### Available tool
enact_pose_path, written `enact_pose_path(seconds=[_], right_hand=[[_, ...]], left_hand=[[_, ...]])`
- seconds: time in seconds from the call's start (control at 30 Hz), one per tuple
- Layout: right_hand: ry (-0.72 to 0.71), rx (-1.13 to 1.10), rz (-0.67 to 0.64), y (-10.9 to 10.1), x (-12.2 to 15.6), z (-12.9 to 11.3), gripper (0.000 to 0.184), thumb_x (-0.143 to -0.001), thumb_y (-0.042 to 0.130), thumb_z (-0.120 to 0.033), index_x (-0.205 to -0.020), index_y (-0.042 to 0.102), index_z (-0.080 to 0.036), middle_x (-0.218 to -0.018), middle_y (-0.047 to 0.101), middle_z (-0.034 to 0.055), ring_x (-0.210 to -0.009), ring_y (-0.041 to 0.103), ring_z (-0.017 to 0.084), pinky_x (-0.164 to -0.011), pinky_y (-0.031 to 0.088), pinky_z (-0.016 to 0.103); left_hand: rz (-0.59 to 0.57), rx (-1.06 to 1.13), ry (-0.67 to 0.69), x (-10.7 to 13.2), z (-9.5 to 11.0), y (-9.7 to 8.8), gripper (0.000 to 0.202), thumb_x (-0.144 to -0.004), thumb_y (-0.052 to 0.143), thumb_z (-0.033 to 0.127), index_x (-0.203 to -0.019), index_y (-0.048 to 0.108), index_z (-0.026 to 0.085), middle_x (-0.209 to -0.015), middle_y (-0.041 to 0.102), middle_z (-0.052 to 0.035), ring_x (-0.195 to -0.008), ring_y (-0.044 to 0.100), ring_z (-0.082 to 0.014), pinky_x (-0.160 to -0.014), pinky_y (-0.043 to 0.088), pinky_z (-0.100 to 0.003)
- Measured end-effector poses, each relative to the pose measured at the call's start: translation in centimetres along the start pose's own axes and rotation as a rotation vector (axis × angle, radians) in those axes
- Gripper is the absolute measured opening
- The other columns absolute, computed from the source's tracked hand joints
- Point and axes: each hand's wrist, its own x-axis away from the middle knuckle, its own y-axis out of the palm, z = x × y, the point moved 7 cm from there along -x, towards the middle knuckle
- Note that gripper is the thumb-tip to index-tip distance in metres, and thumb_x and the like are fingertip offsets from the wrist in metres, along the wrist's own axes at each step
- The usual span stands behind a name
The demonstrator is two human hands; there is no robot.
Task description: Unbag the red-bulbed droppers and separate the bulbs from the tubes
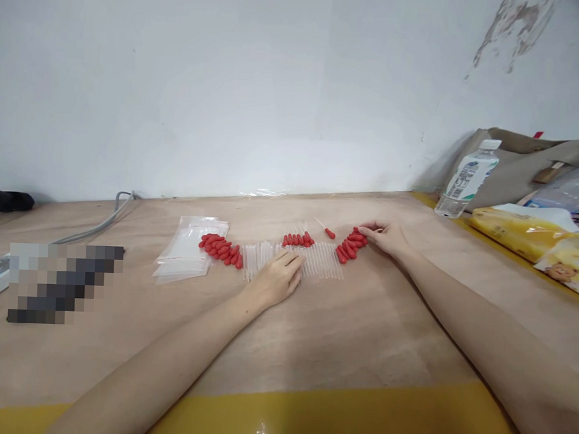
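Observation:
My left hand (276,277) rests on a row of clear plastic tubes (323,261) laid side by side on the wooden table (342,326), fingers curled over them. My right hand (386,237) reaches a pile of red rubber bulbs (350,246), its fingertips pinched at the pile's far end. Another heap of red bulbs (220,248) lies to the left. A short row of tubes fitted with red bulbs (298,239) lies behind the clear tubes. One assembled dropper (325,229) lies apart, further back.
A stack of clear plastic bags (189,248) sits left of the bulbs. A water bottle (466,179), a grey bag (519,165) and yellow packs (521,231) crowd the right edge. A grey cable (104,220) runs at the left. Yellow tape (339,415) marks the near edge.

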Motion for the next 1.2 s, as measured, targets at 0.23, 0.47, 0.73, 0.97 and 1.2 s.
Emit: enact_pose_path(seconds=[0.23,0.47,0.73,0.97,1.2], right_hand=[[0.003,0.024,0.131,-1.0,-0.6,0.6,0.035,-0.071,0.056,-0.046,-0.080,0.067,-0.014,-0.085,0.068,0.0093,-0.078,0.063,0.020,-0.068,0.049,0.028],[-0.025,0.178,0.210,-1.5,-0.8,-1.8,0.034,-0.067,0.060,-0.049,-0.077,0.067,-0.017,-0.078,0.067,0.0063,-0.078,0.060,0.022,-0.071,0.044,0.033],[0.110,0.835,-0.137,4.8,-1.4,-6.2,0.027,-0.067,0.057,-0.048,-0.072,0.068,-0.024,-0.064,0.063,0.0032,-0.077,0.058,0.023,-0.084,0.031,0.044],[0.180,0.972,-0.190,7.8,-2.2,-5.9,0.023,-0.057,0.065,-0.038,-0.061,0.061,-0.016,-0.060,0.060,0.0079,-0.073,0.058,0.025,-0.079,0.031,0.046],[0.216,1.015,-0.187,7.5,-2.4,-6.0,0.017,-0.054,0.065,-0.028,-0.061,0.059,-0.015,-0.060,0.060,0.0071,-0.068,0.058,0.023,-0.077,0.032,0.044]], left_hand=[[-0.024,0.180,-0.026,0.5,-0.2,0.0,0.025,-0.084,0.049,0.026,-0.103,0.056,0.011,-0.094,0.061,-0.0106,-0.088,0.055,-0.0197,-0.079,0.050,-0.035],[0.020,0.188,-0.059,0.8,-0.1,-0.7,0.027,-0.082,0.053,0.032,-0.103,0.058,0.015,-0.099,0.059,-0.0100,-0.092,0.053,-0.0211,-0.081,0.048,-0.039],[0.061,0.198,-0.141,2.7,-0.2,-2.3,0.022,-0.081,0.054,0.026,-0.100,0.059,0.017,-0.096,0.059,-0.0083,-0.090,0.052,-0.0189,-0.079,0.047,-0.035],[0.000,0.112,-0.162,2.5,-0.7,-1.7,0.036,-0.077,0.059,0.041,-0.106,0.060,0.019,-0.111,0.057,-0.0104,-0.107,0.049,-0.0253,-0.089,0.043,-0.044],[-0.173,0.039,-0.176,2.4,-1.1,-0.4,0.031,-0.085,0.048,0.038,-0.109,0.060,0.024,-0.132,0.045,-0.0091,-0.127,0.032,-0.0268,-0.103,0.022,-0.055]])
